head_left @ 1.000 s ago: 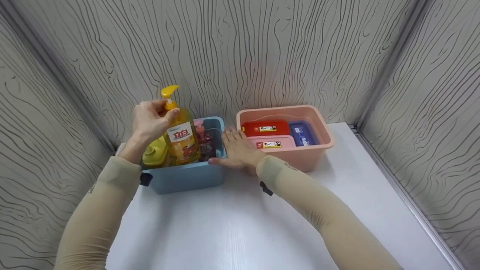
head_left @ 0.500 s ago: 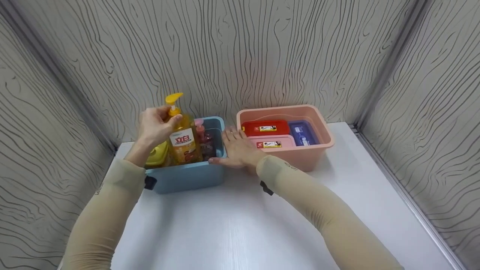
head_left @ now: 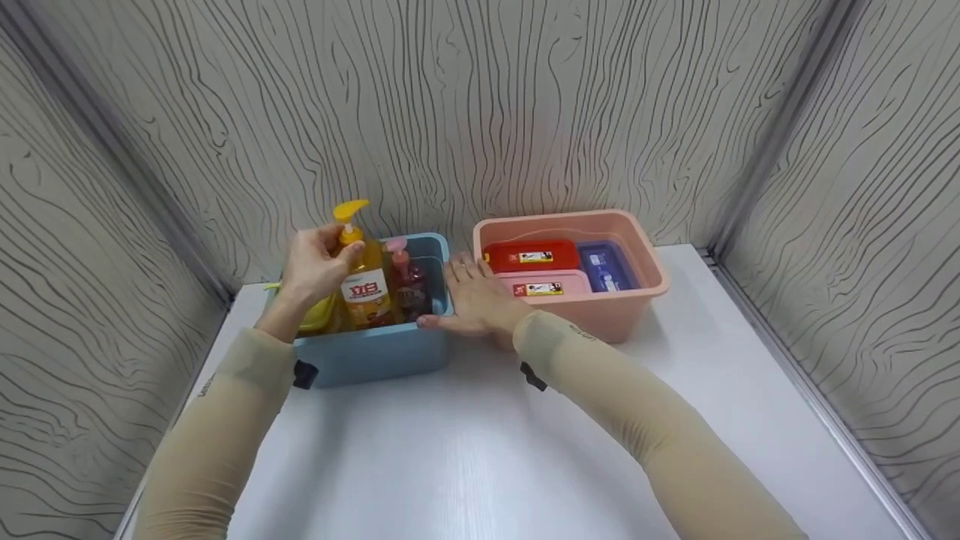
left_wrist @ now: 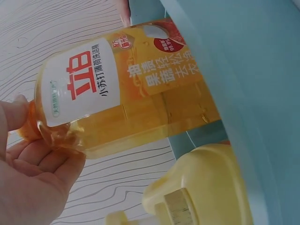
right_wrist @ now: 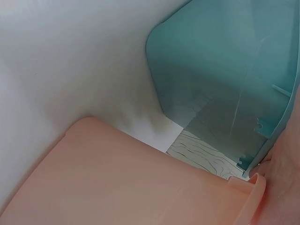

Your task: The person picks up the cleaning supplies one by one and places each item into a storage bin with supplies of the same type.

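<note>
My left hand (head_left: pixel 313 262) grips a bottle of yellow dish soap (head_left: pixel 367 289) by its neck, just under the yellow pump head. The soap bottle stands slightly tilted, its lower part inside the blue bin (head_left: pixel 375 356). Left of it in the bin is a yellow bottle (left_wrist: pixel 201 178), partly behind my wrist in the head view. On the other side is a dark red bottle (head_left: pixel 411 289) with a pink pump. My right hand (head_left: pixel 480 300) lies with straight fingers across the gap, touching the blue bin's right rim and the pink bin's (head_left: pixel 600 319) left rim.
Inside the pink bin lie a red-lidded box (head_left: pixel 517 256), a pink-lidded box (head_left: pixel 551 279) and a blue-lidded box (head_left: pixel 606 266). Both bins stand on a white table (head_left: pixel 465 450) close to the patterned back wall (head_left: pixel 480 112).
The left hand and the dish soap bottle have moved down and slightly right, so the bottle sits deeper in the blue bin. The right hand has stayed in place.
</note>
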Action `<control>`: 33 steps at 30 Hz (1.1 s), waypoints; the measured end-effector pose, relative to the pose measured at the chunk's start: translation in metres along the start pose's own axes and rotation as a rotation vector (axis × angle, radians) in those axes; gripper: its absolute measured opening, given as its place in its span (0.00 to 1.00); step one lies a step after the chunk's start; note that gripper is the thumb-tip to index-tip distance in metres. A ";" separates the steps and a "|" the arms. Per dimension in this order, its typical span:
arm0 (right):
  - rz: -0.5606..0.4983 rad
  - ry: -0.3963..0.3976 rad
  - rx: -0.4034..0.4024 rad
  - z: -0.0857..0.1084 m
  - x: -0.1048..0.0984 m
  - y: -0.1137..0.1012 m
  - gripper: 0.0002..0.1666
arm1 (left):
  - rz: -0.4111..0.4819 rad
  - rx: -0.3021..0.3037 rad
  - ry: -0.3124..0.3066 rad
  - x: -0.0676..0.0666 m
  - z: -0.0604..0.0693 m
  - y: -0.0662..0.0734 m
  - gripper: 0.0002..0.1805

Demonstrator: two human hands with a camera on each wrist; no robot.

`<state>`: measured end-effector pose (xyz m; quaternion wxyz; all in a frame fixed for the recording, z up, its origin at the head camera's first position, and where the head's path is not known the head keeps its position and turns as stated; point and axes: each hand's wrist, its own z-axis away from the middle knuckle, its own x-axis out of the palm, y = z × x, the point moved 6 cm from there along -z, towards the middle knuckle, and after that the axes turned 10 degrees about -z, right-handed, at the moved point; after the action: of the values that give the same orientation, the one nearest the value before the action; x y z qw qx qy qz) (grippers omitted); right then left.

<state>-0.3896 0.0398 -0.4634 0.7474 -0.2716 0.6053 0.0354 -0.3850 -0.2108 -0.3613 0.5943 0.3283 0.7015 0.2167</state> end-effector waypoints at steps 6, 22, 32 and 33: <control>0.016 -0.005 0.000 0.000 0.000 -0.003 0.78 | -0.007 0.010 -0.002 0.006 0.002 -0.007 0.21; 0.034 0.005 0.013 0.001 0.000 -0.003 0.78 | 0.059 -0.025 -0.065 0.020 0.006 -0.021 0.19; 0.010 0.001 0.006 0.002 0.000 -0.002 0.78 | 0.071 -0.076 -0.154 0.032 0.006 -0.032 0.23; 0.008 -0.002 0.004 0.002 0.000 -0.002 0.78 | 0.064 -0.068 -0.156 0.032 0.005 -0.033 0.24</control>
<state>-0.3874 0.0391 -0.4622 0.7483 -0.2677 0.6058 0.0376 -0.3888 -0.2109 -0.4072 0.6508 0.3463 0.6343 0.2330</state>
